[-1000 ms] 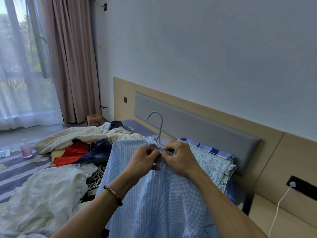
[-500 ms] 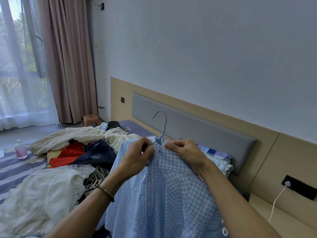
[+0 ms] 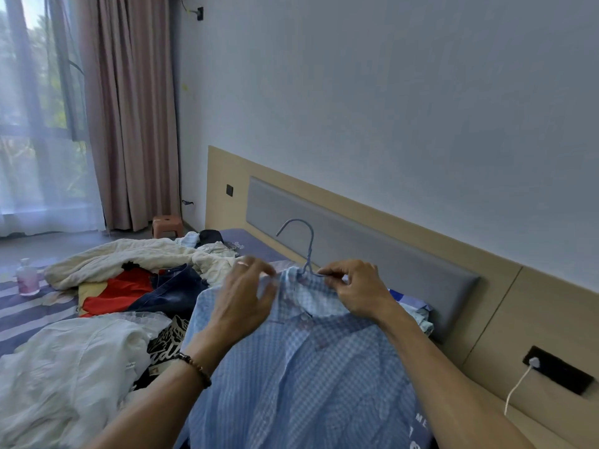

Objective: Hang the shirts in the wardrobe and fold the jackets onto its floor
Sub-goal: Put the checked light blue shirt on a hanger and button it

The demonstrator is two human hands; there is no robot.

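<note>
A light blue checked shirt [image 3: 301, 364] hangs on a pale blue hanger [image 3: 306, 244], whose hook stands up above the collar in front of the grey headboard. My right hand [image 3: 355, 291] pinches the hanger's shoulder wire and the collar just right of the hook. My left hand [image 3: 244, 298] is at the collar's left side, blurred, fingers spread and loosely bent against the cloth. The wardrobe is out of view.
A bed [image 3: 29, 306] with a striped sheet carries a heap of clothes: a cream garment [image 3: 129, 257], a red one [image 3: 126, 291], dark jeans [image 3: 175, 291], a white garment [image 3: 68, 364]. A pink bottle [image 3: 26, 277] stands at left. A charger cable [image 3: 518, 385] hangs at right.
My left hand has let go of its pinch on the collar and spread open, shifting slightly left. My right hand keeps its pinch near the hook. The shirt sits a little higher.
</note>
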